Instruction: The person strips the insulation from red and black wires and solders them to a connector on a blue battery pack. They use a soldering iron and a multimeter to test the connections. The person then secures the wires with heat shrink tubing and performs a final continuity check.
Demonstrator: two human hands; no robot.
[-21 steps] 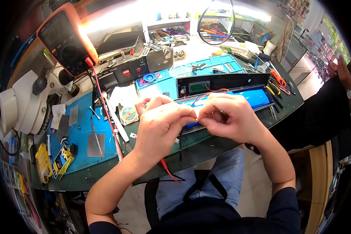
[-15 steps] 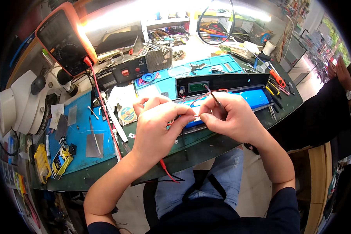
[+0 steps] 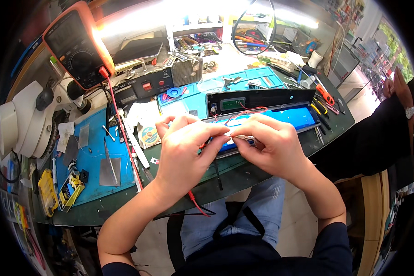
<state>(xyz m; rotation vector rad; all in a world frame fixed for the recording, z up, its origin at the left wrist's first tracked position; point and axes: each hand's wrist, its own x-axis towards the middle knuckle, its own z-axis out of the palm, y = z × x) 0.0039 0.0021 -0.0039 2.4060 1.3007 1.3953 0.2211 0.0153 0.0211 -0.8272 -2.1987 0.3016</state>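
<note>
Well to the left of our fingers (image 3: 214,130) we see a white microscope (image 3: 17,129), with a yellow box (image 3: 47,191) nearer to us, then an orange multimeter (image 3: 78,48) standing beyond a blue mat (image 3: 96,192). A red test lead (image 3: 119,112) runs down from the meter, passing to the left of our left hand (image 3: 180,145). That hand has its thumb and index finger pinched together on what looks like the end of a thin wire (image 3: 230,135). Just beyond our fingertips, on the dark green surface (image 3: 237,172), lies an open black case (image 3: 271,99), where red wires (image 3: 255,109) loop beside a small green board (image 3: 233,104). Our right hand (image 3: 273,145) meets the left at the tips, its fingers narrowed on a slim item (image 3: 247,137) too hidden for us to name. The case's blue pack (image 3: 299,117) stretches rightward past our fingers; farther right we have an orange-handled tool (image 3: 325,95) and, farthest, a co-worker's hands (image 3: 402,89).
</note>
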